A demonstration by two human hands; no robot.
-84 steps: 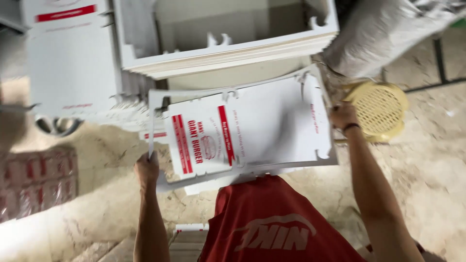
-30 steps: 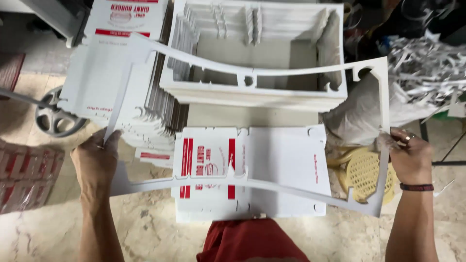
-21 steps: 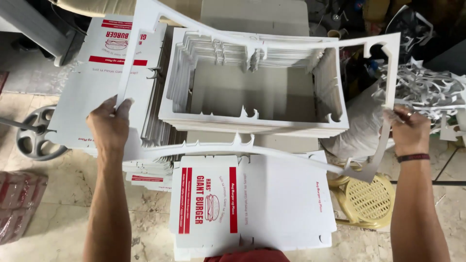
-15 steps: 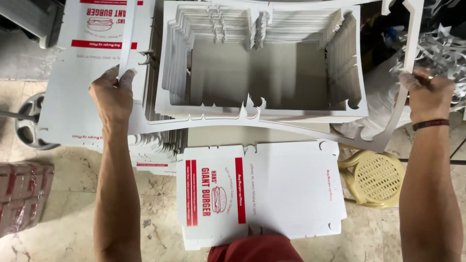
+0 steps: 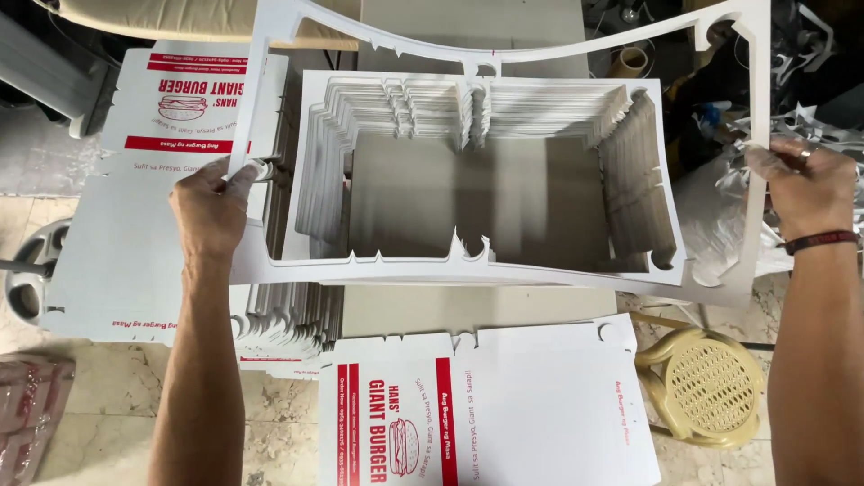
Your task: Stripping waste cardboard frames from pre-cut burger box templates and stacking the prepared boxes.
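I'm holding one of those white cardboard waste frames (image 5: 504, 40), the leftover border after the box shape is cut out. My left hand (image 5: 211, 211) is pinching its left edge, and my right hand (image 5: 805, 184) is clamped on the right edge, so it's hanging just above the stack of frames (image 5: 621, 171) at the far middle. That stack is looking pretty tall already, so a good number seem done. The freed box blank (image 5: 540, 414), white with red print, is lying flat near me. More printed sheets (image 5: 135, 243) are sitting on the left, so I'm guessing there's more left.
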